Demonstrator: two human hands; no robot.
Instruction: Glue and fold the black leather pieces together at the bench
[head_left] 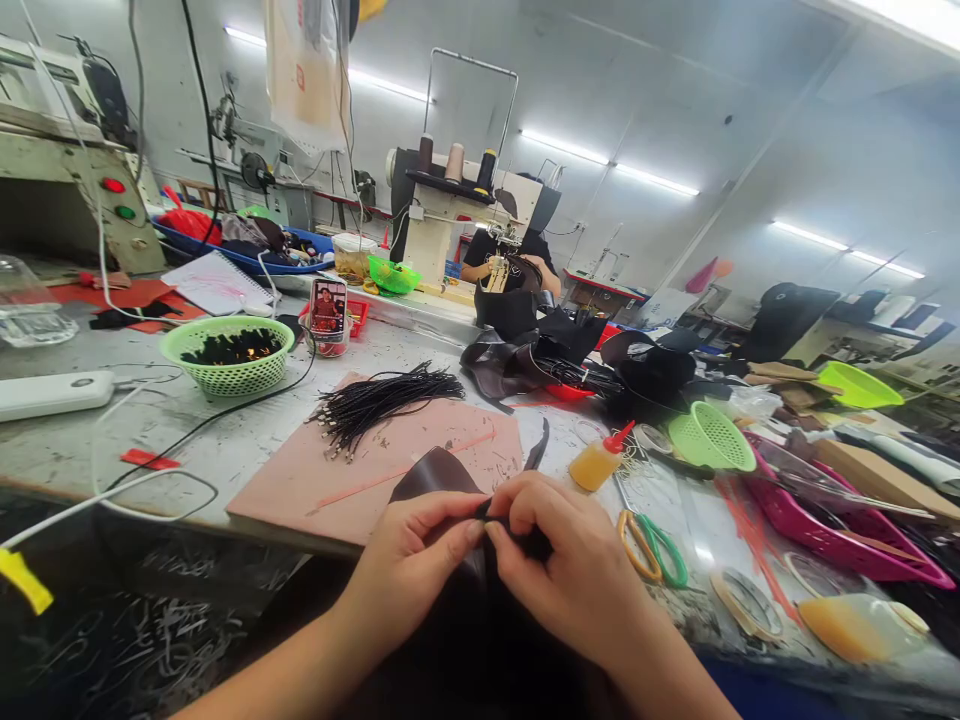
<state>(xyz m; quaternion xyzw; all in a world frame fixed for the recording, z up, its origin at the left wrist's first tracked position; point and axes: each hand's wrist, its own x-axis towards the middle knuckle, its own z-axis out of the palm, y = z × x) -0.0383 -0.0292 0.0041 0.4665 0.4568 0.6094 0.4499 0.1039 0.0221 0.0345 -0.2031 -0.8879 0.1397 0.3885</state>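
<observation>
My left hand and my right hand meet at the table's front edge, thumbs and forefingers pinching a dark leather piece between them. The piece rises behind my left hand, and its lower part merges with the dark area below my hands. Whatever small part sits between the fingertips is mostly hidden. Just beyond lies a pinkish cutting board with a bundle of black cords on it. Right of my right hand are a glue bottle with a red tip and scissors with orange and green handles.
A green basket of black pieces and a propped phone stand at left. Black leather pieces pile up at the back. A magenta basket, tape rolls and another glue bottle lie right. A person works at a sewing machine opposite.
</observation>
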